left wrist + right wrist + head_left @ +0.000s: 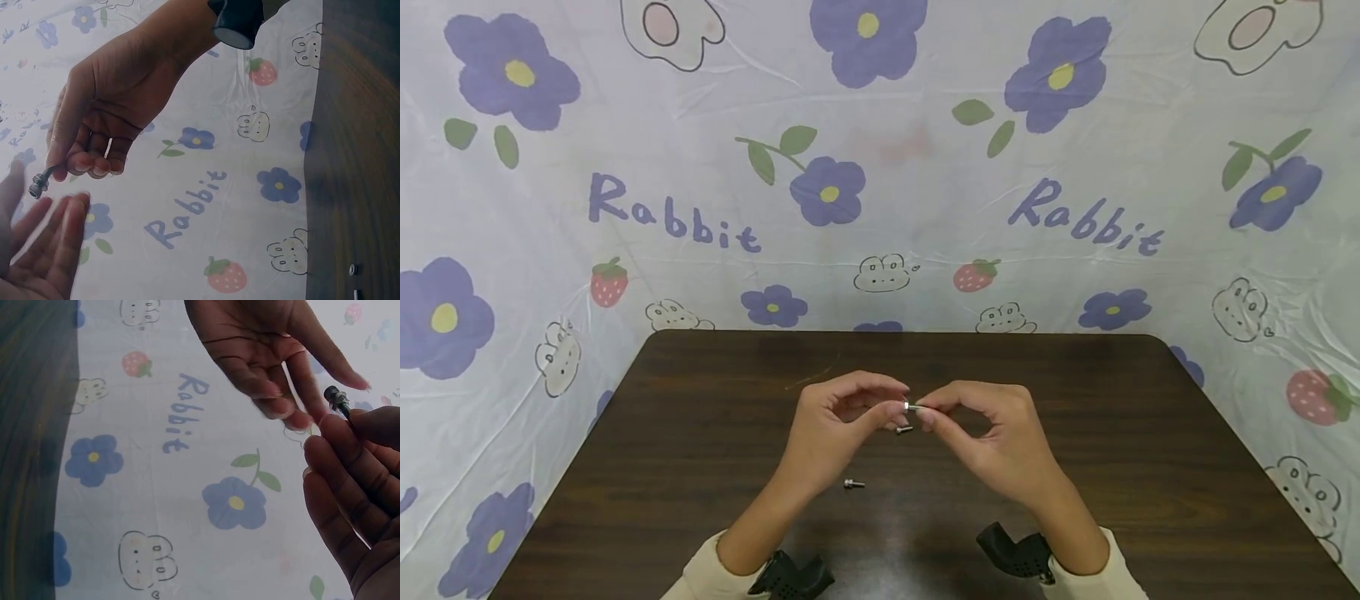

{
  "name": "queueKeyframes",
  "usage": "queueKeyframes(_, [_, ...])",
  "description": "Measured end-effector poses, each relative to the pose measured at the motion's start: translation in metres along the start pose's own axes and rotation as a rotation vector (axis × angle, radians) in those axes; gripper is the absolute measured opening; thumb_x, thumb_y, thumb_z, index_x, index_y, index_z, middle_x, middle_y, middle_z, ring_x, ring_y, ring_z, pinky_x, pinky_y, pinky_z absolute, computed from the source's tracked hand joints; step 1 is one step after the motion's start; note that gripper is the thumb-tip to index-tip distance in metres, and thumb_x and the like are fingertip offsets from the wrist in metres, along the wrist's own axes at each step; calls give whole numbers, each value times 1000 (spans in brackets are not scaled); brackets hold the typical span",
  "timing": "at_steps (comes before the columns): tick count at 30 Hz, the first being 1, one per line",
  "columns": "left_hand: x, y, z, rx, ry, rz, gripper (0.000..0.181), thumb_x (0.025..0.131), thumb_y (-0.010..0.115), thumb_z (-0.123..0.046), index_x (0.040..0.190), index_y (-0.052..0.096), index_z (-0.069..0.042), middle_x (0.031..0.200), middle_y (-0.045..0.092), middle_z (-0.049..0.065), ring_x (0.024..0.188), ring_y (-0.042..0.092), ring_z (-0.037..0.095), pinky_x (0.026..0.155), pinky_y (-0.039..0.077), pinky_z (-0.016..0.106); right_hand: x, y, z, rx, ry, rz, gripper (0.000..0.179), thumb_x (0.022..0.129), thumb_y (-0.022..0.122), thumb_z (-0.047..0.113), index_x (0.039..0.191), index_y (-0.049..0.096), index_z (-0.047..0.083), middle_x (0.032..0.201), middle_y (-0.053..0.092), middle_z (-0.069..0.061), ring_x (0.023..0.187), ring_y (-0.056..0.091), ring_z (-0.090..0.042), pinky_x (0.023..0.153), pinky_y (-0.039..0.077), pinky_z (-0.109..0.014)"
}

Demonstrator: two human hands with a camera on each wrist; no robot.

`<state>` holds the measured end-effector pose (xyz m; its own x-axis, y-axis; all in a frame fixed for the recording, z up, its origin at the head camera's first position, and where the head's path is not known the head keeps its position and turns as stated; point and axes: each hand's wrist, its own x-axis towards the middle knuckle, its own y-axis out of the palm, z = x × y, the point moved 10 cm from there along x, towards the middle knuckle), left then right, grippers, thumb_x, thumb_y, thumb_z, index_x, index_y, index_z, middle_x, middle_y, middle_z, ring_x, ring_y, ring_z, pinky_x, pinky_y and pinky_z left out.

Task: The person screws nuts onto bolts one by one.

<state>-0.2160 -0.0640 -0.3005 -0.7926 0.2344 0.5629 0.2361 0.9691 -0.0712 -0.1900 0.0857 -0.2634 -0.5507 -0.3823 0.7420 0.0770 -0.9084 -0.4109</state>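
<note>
My right hand (1000,425) pinches a small silver screw (337,400) by its shank between thumb and fingertips. The cylindrical head points toward my left hand (835,429), and ring-like pieces, washers or a nut, sit on the shank below it. Around that head, the left thumb and fingers are spread, seemingly without gripping it. In the left wrist view the same screw (39,184) stays in the right hand's pinch. Another screw (853,483) lies on the table nearer the person, and a further small screw (904,430) shows just below the fingertips.
The dark wooden table (700,433) extends under both hands. Behind it hangs a white cloth (917,200) printed with flowers and rabbits. Black wrist mounts (1015,552) are strapped at both sleeves.
</note>
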Motion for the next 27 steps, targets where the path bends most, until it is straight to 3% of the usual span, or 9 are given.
queueKeyframes(4, [-1, 2, -7, -25, 66, 29, 32, 82, 82, 0, 113, 74, -3, 101, 74, 10, 84, 73, 25, 72, 63, 38, 1, 1, -1, 6, 5, 9, 17, 86, 78, -4, 94, 76, 10, 86, 75, -2, 74, 71, -9, 66, 58, -23])
queueKeyframes(9, [-2, 3, -11, -17, 125, 37, 25, 82, 80, 6, 105, 76, -2, 98, 73, 11, 83, 72, 23, 72, 63, 40, 1, 2, -1, 18, -1, 20, 13, 89, 77, -1, 96, 77, 10, 87, 76, -5, 76, 72, -10, 69, 60, -25])
queueKeyframes(14, [-2, 2, -6, 18, 85, 19, 16, 87, 79, 1, 102, 77, -4, 94, 74, 7, 78, 72, 20, 68, 63, 38, 0, 2, -2, 17, -3, 19, 14, 88, 77, -1, 96, 77, 10, 87, 76, -5, 75, 72, -9, 69, 60, -27])
queueKeyframes(19, [-2, 3, 1, -10, 17, 19, 4, 94, 73, -4, 96, 77, -4, 87, 73, 9, 72, 72, 25, 66, 63, 39, 0, 1, -1, 6, -19, 11, 11, 89, 77, 0, 95, 77, 10, 87, 76, -5, 75, 72, -9, 69, 60, -26])
queueKeyframes(22, [-1, 3, 5, -17, -17, 19, 10, 97, 70, -9, 92, 76, -4, 82, 73, 10, 71, 72, 26, 68, 63, 41, 0, 1, -1, -2, -24, 5, 15, 86, 78, -4, 94, 77, 8, 87, 76, -5, 75, 72, -9, 69, 60, -25])
queueKeyframes(27, [-2, 5, 6, -46, -31, 31, 16, 95, 73, -13, 109, 74, -5, 94, 74, 11, 79, 73, 25, 72, 63, 41, 0, -1, -2, -10, -10, -4, 16, 84, 78, -7, 93, 76, 7, 84, 76, -4, 74, 71, -9, 67, 59, -23])
